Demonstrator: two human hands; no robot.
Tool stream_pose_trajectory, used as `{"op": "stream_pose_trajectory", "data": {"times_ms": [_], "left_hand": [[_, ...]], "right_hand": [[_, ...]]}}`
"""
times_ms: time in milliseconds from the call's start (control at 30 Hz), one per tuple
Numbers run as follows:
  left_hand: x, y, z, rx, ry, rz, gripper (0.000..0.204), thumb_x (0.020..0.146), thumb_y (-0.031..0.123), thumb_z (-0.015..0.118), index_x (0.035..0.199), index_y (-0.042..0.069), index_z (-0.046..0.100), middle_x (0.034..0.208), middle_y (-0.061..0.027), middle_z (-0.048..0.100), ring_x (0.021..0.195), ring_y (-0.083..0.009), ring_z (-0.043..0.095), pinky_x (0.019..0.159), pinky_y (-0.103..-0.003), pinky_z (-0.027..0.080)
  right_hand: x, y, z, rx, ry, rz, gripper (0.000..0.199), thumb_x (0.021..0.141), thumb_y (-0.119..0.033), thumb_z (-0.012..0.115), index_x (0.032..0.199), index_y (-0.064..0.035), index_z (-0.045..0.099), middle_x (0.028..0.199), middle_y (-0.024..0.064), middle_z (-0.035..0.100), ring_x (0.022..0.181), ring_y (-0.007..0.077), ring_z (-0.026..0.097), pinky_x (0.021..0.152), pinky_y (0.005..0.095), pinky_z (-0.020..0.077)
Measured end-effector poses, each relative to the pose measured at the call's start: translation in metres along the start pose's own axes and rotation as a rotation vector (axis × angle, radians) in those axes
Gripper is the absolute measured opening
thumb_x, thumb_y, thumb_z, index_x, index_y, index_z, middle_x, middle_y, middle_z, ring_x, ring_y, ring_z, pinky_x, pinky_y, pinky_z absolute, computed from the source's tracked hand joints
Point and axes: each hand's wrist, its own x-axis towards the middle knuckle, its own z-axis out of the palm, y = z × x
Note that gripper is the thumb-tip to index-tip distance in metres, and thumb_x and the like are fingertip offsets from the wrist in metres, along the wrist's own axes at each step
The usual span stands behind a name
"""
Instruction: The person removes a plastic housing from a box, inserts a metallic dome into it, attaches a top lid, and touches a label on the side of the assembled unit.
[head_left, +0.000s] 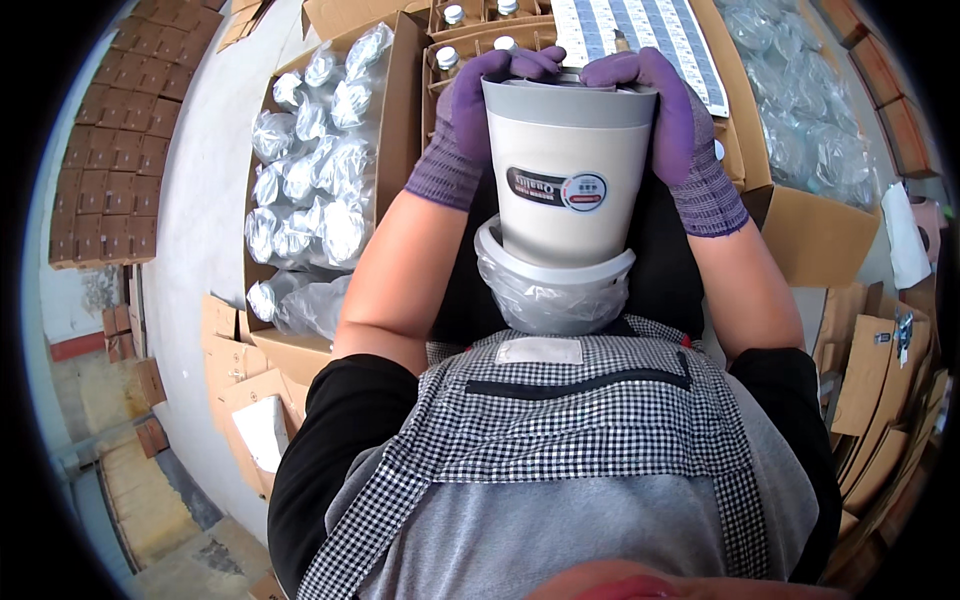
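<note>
In front of me stands a cream jug [570, 170] with a grey band [570, 108] at its far end and a label that reads upside down. Its near end, with a pale curved handle [556, 272], is in a clear plastic bag [558, 305]. My left hand [490, 95], in a purple glove, is wrapped round the left of the grey end. The right side of that end is gripped by my right hand [660, 105], gloved alike. Fingers of both hands bend over the edge; what they touch inside is mostly hidden.
An open carton [400, 130] of plastic-wrapped items [315, 150] is at left. Behind the jug are divided boxes with white-capped bottles [448, 57] and a printed label sheet [690, 45]. Another carton [820, 235] with bagged items stands right. Flattened cardboard [865, 370] leans nearby.
</note>
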Motion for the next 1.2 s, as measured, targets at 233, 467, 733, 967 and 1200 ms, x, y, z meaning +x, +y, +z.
{"op": "stream_pose_trajectory", "data": {"times_ms": [233,467,733,967,1200], "left_hand": [[-0.033,0.098,0.086,0.754,0.057,0.315,0.034,0.083,0.031,0.076,0.1,0.002,0.077,0.091,-0.0097,0.074,0.087,-0.0206,0.067,0.083,-0.035,0.054],[-0.023,0.062,0.027,0.664,-0.202,0.496,0.033,0.097,0.023,0.051,0.087,0.001,0.073,0.092,-0.0103,0.074,0.097,-0.0256,0.068,0.113,-0.047,0.039],[-0.04,0.015,0.068,0.198,-0.102,-0.525,0.047,0.104,0.03,0.051,0.145,0.007,0.051,0.135,-0.0122,0.061,0.12,-0.0268,0.061,0.105,-0.038,0.048],[-0.072,-0.045,0.083,0.974,-0.535,0.196,0.05,0.101,0.024,0.055,0.149,0.016,0.044,0.129,-0.0131,0.061,0.117,-0.0322,0.062,0.099,-0.039,0.051],[-0.076,-0.064,0.076,0.816,-0.418,0.53,0.057,0.1,0.025,0.056,0.153,0.017,0.036,0.123,-0.0138,0.061,0.112,-0.0342,0.063,0.095,-0.04,0.052]], "right_hand": [[0.036,0.03,-0.004,0.175,-0.299,-0.239,0.047,0.108,-0.035,0.035,0.113,-0.0002,0.066,0.122,0.0198,0.066,0.121,0.0287,0.062,0.11,0.0401,0.0463],[-0.021,0.0,0.014,-0.212,0.068,-0.045,0.046,0.107,-0.032,0.033,0.112,-0.0006,0.067,0.126,0.0202,0.067,0.126,0.0302,0.061,0.108,0.0364,0.0472],[-0.056,-0.079,-0.061,-0.107,-0.145,-0.132,0.036,0.1,-0.026,0.049,0.109,0.0034,0.067,0.121,0.0216,0.064,0.132,0.0419,0.053,0.114,0.0517,0.0376],[-0.051,-0.233,-0.035,-1.246,-0.882,-0.443,0.042,0.077,-0.024,0.077,0.112,-0.0009,0.069,0.103,0.014,0.069,0.095,0.0339,0.067,0.087,0.0465,0.0516],[-0.056,-0.232,-0.005,-1.333,-0.76,-0.139,0.028,0.088,-0.02,0.066,0.106,0.0016,0.064,0.085,0.0133,0.064,0.069,0.0288,0.059,0.067,0.0417,0.0474]]}}
